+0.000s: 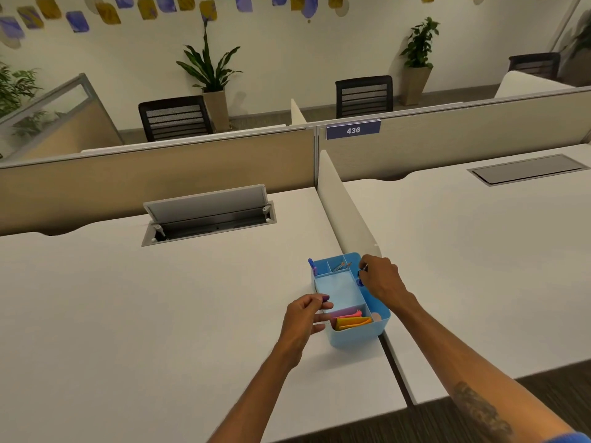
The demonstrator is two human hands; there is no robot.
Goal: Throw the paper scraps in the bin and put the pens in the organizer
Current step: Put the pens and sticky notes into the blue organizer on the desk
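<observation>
Both forearms reach over the white desk; the left hand pinches a dark pen at the blue organizer's near-left rim, the right hand curls around a blue-tipped pen at its far-right compartment. Colored papers fill the near section. Beyond, a low divider, beige partitions and chairs.

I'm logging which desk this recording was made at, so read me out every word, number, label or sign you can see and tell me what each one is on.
"436": white digits on a blue rectangular sign fixed to the top of the beige partition panel behind the white desks.

No other text shows. The light blue plastic organizer bears no readable label or brand. The dark tattoo on the right forearm is too blurred to read as words.
</observation>
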